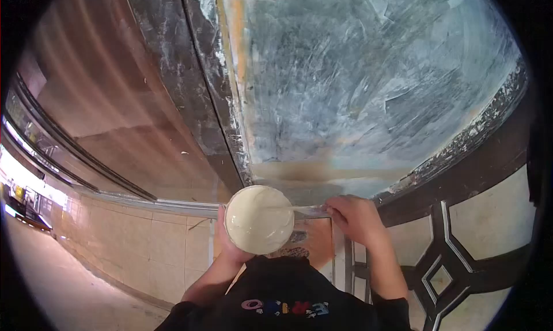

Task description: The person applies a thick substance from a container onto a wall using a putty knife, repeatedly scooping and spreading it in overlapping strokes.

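Note:
My left hand (228,243) is wrapped round the side of a round tub (227,226) in front of my chest. Thick cream-coloured paste (259,222) fills the tub, its surface glossy and uneven. My right hand (358,220) is closed on the right end of a thin, flat, pale spatula (305,208). The spatula lies across the tub's rim, and its left end is in or on the paste. Its exact shape under the paste is hidden.
A surface smeared grey-blue and white (345,83) fills the area ahead. Glossy brown panels (109,100) stand to the left, above beige tiles (167,236). At the right is a dark lattice with cream panels (489,210). An orange-brown patch (322,239) shows below the tub.

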`<move>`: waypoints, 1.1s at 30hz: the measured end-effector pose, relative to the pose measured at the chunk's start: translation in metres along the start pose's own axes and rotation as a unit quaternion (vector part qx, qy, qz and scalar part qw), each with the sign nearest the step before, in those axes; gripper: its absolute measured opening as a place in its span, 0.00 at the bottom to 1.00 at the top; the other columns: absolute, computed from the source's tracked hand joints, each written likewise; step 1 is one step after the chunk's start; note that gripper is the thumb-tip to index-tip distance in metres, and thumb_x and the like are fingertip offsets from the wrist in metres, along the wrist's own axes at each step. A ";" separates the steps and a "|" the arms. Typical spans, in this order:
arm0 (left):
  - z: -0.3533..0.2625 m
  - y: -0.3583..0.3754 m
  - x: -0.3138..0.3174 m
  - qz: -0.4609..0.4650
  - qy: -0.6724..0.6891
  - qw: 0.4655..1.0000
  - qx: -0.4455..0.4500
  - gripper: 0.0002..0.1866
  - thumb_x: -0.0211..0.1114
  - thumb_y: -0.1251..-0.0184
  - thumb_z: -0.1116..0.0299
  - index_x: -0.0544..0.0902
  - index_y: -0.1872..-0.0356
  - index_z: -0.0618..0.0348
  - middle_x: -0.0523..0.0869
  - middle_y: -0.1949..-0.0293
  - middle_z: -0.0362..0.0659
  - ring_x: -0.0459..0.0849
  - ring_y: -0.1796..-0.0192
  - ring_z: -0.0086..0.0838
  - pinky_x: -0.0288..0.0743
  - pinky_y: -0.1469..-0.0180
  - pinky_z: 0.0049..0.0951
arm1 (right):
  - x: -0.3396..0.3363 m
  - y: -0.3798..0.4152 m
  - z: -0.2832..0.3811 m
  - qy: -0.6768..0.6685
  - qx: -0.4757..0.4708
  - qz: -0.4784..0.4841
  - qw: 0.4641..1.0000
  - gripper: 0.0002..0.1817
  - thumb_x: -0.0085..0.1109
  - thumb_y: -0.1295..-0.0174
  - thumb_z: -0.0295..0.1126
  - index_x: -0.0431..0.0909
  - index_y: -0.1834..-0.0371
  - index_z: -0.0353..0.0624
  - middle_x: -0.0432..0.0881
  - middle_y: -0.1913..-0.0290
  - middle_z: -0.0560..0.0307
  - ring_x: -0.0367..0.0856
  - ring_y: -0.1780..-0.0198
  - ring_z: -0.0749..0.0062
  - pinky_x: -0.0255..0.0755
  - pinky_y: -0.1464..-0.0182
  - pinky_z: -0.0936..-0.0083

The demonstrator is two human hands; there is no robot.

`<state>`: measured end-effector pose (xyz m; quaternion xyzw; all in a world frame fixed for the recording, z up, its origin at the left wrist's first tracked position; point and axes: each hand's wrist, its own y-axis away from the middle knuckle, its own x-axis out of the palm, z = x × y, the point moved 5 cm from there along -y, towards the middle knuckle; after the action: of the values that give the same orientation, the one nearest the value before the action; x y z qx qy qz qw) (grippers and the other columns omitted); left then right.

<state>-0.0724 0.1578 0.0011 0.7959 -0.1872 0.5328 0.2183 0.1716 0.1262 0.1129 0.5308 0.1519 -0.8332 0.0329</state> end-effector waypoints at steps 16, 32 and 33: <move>0.014 -0.002 -0.003 -0.033 -0.061 0.997 -0.046 0.45 0.35 0.31 0.25 0.61 0.23 0.47 0.63 0.24 0.46 0.64 0.25 0.49 0.56 0.25 0.58 | 0.036 0.018 -0.030 -0.032 0.037 -0.064 0.997 0.09 0.65 0.40 0.33 0.79 0.58 0.49 0.79 0.61 0.55 0.79 0.56 0.51 0.76 0.57 0.59; -0.010 0.019 -0.035 0.025 -0.487 0.831 0.268 0.63 0.82 0.52 0.58 0.43 0.22 0.59 0.63 0.26 0.54 0.68 0.27 0.43 0.60 0.25 0.50 | 0.198 0.025 -0.097 -0.715 0.360 -0.195 0.567 0.12 0.60 0.31 0.32 0.75 0.48 0.42 0.82 0.54 0.59 0.85 0.57 0.72 0.86 0.64 0.73; -0.008 0.024 -0.020 0.083 -0.512 0.790 0.326 0.68 0.87 0.59 0.64 0.42 0.22 0.60 0.63 0.27 0.56 0.68 0.27 0.43 0.60 0.25 0.49 | 0.184 0.016 -0.091 -0.717 0.348 -0.214 0.565 0.12 0.60 0.31 0.32 0.75 0.47 0.42 0.82 0.54 0.59 0.85 0.57 0.72 0.86 0.64 0.74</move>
<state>-0.0986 0.1429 -0.0110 0.9576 -0.1518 0.0924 -0.2270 0.1746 0.1570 -0.0902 -0.3188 -0.1139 -0.9110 -0.2357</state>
